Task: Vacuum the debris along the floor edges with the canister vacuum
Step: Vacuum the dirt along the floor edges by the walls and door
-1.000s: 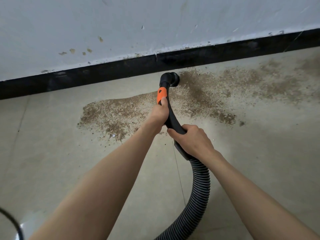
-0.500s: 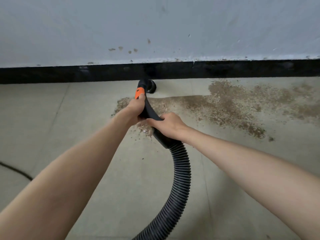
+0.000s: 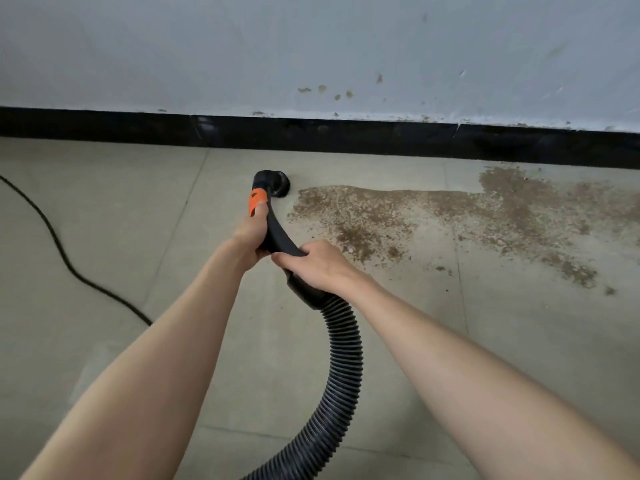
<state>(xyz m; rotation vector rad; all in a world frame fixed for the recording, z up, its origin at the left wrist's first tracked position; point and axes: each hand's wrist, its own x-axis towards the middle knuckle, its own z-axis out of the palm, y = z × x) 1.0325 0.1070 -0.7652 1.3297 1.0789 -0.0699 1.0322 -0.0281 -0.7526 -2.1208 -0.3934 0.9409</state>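
Leftward along the wall is where the nozzle [image 3: 273,183] is being carried: against the view of a second ago, when it was sitting in the middle of the debris [image 3: 433,220], it is now being held just past the patch's left end, and bare floor [image 3: 104,202] is being shown where grit lay.

Both hands are being kept clenched on the tool. The left hand [image 3: 251,233] is being wrapped round the black handle [image 3: 277,237] just below the orange collar [image 3: 257,201], likely so the mouth can be steered and pressed down. The right hand [image 3: 317,265] is being closed round the handle's lower end, just above the ribbed hose [image 3: 341,372], probably so the hose's weight is being taken off the tip.

The nozzle is being held low on the floor, near the black skirting [image 3: 346,136] but apart from it, with the debris beginning just to its right and spreading along the wall's foot. A clean strip is being left between patch and skirting at the near end; further right the grit is reaching the skirting. Much of the task is judged still to be done.

The canister itself is not being shown: the hose is being cut off at the bottom edge. A black cable [image 3: 52,237] is being crossed behind the left forearm and lost there. Whether the nozzle's mouth is touching the tile cannot be told. The left hand's fingers are being hidden by the handle.
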